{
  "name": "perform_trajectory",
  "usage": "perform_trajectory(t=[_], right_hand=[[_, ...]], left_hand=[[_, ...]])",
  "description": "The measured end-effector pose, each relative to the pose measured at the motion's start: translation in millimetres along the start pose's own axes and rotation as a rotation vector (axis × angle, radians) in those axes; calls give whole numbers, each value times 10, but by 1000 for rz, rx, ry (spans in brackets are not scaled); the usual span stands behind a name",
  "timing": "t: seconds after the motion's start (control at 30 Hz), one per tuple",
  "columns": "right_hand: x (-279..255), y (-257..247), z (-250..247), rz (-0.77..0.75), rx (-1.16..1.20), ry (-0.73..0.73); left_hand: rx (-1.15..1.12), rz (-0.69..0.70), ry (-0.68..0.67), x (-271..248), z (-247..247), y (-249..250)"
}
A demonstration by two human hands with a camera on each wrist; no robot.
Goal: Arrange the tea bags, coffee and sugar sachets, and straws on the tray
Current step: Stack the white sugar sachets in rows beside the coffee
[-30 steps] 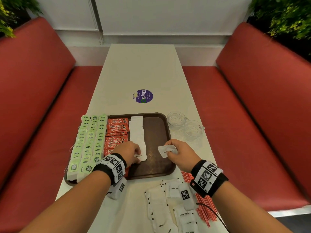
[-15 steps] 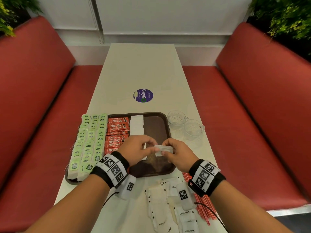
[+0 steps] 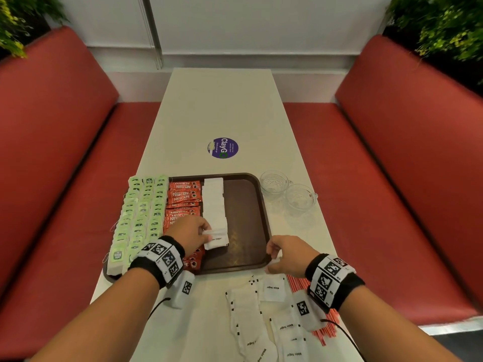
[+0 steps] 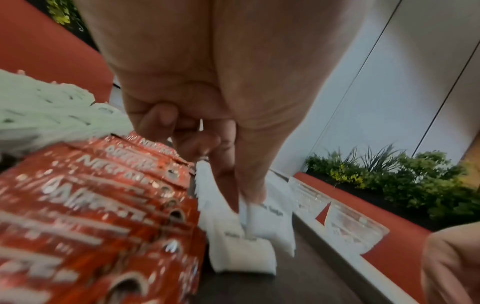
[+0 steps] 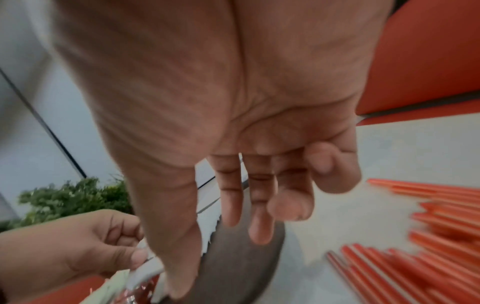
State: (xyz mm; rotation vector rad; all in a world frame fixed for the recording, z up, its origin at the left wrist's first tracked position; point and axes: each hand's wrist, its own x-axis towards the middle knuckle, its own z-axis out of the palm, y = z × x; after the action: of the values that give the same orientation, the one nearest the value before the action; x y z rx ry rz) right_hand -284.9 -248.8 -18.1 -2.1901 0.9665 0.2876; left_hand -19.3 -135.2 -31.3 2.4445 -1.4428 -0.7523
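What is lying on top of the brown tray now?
On the tray lie green tea bags, red coffee sachets and white sugar sachets. The left hand covers some.

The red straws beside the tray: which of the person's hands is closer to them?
Right. The right hand hovers open at the tray's near right corner, just beyond the red straws. The left hand is across the tray, pinching a sugar sachet.

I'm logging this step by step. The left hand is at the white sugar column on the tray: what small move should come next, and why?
Probably lower and release: the left hand pinches a sugar sachet over the near end of the sugar column, so easing its grip there extends the row. The right hand hangs open, holding nothing, near the loose sachets.
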Motion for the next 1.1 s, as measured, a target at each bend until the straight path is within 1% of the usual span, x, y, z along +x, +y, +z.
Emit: perform_trajectory(t=[0.1,0.27,0.37,0.43,0.5,0.57,0.63,0.83,0.93,1.0,1.03,1.1], right_hand=[[-31,22,73,19,-112,-56],[-35,7,185,45,-245,-102],[-41,-12,234,39,-309,-128],[-38,-18,272,26,-347,-133],[-38,-15,305,13,-354,-124],[-43,-18,314,13,-349,-117],[-47,-19,313,14,-349,-114],[-79,9,319,16,-317,-102],[-145,24,272,-9,-299,-55],[-201,60,245,-25,-275,-31],[-231,82,233,-30,-256,-15],[-289,122,190,-29,-215,26]], left_hand=[[4,-52,-36,44,137,-24],[49,-124,18,101,217,-24],[99,-131,74,101,244,-20],[111,-91,98,101,256,8],[130,-17,51,95,269,56],[202,45,-13,79,285,102],[252,51,-39,65,299,136],[325,52,-39,24,255,256],[303,105,23,-65,260,389],[227,167,47,-146,287,522],[189,205,33,-194,309,598],[178,301,-38,-288,372,759]])
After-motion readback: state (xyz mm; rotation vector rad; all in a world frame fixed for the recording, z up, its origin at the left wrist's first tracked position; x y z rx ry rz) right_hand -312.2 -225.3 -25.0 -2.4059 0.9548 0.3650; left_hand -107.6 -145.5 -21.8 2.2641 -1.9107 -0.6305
